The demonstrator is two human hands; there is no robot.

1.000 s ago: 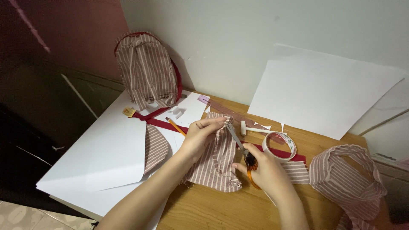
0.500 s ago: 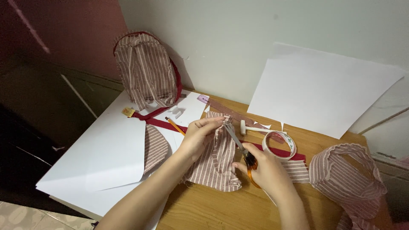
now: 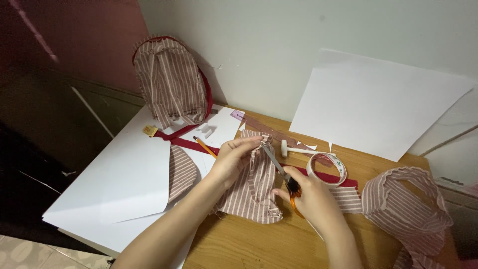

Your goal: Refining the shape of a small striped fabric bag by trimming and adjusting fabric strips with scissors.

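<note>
While one left hand [image 3: 230, 160] pinches one striped cloth [image 3: 253, 185], one scissors [image 3: 280, 168] cuts.

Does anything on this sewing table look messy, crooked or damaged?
Nothing looks damaged or spilled. The big white sheet overhangs the table's left edge and lies askew. The left hand pinches the striped fabric while the right hand works scissors at its top edge. Small paper offcuts lie near the tape roll.

A small yellowish tag [image 3: 150, 130] lies at the end of a red strip [image 3: 179, 142] on a white sheet [image 3: 114, 184], below a striped fabric bag [image 3: 172, 79] against the wall. No packages, signs or screens are visible.
</note>
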